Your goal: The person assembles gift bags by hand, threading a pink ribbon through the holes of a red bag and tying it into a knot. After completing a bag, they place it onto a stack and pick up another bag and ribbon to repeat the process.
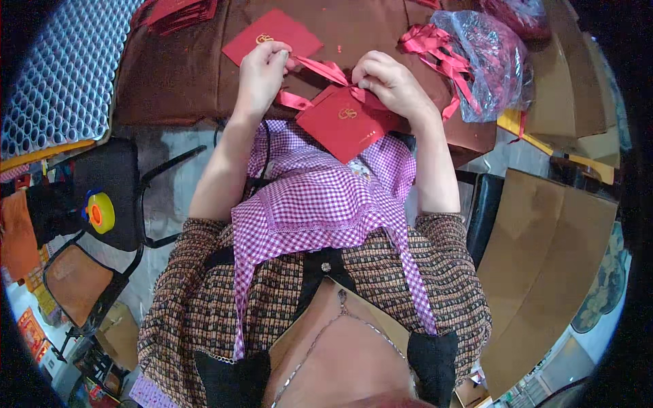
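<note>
A pink-red satin ribbon (325, 70) stretches between my hands. My left hand (262, 76) pinches one part of it between thumb and fingers. Close to a gathered spot in the ribbon, my right hand (393, 85) pinches another part. Just below the hands lies a flat red paper packet (348, 129) with a gold emblem, overhanging the table's near edge toward my lap. A ribbon tail (294, 101) sticks out by its left corner. Partly behind my left hand rests another red packet (282, 32) with the same emblem.
A brown cloth covers the table (177, 75). At the far left is a stack of red packets (178, 15). Loose ribbons (435, 49) lie at right beside a clear plastic bag (493, 64). Cardboard (544, 251) stands on my right; a black chair (105, 190) is on my left.
</note>
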A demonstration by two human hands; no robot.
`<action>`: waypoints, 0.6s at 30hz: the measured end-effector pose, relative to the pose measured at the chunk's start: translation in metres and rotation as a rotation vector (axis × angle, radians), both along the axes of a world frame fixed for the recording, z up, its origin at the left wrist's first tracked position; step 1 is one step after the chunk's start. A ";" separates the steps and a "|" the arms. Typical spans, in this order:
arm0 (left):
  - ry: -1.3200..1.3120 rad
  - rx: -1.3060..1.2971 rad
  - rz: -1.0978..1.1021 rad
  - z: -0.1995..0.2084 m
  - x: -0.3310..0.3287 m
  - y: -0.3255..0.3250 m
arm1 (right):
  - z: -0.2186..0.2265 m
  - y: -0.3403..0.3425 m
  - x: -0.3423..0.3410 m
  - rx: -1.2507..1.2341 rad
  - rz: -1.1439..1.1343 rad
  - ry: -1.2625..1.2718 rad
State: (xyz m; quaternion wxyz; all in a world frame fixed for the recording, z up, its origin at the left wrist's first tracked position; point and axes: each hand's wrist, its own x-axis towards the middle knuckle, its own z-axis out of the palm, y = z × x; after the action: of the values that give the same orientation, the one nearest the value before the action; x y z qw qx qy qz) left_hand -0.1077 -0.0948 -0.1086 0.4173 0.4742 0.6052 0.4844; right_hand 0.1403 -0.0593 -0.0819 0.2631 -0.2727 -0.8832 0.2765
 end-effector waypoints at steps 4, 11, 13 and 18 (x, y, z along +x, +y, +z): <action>0.382 0.419 0.091 -0.008 -0.001 -0.004 | -0.007 0.003 0.002 -0.058 -0.049 0.030; 0.609 0.431 -0.291 -0.011 0.016 -0.048 | -0.015 0.006 0.001 -0.052 -0.098 0.016; 0.663 0.388 -0.353 -0.012 0.021 -0.050 | -0.016 0.006 0.004 -0.094 -0.124 0.013; 0.630 0.332 -0.335 -0.011 0.021 -0.050 | -0.015 -0.010 0.006 0.096 -0.349 0.097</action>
State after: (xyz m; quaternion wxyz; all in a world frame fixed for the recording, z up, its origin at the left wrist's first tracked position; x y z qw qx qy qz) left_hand -0.0866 -0.1447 -0.1198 0.2022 0.7529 0.5314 0.3315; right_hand 0.1466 -0.0691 -0.0965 0.3619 -0.3953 -0.8210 0.1968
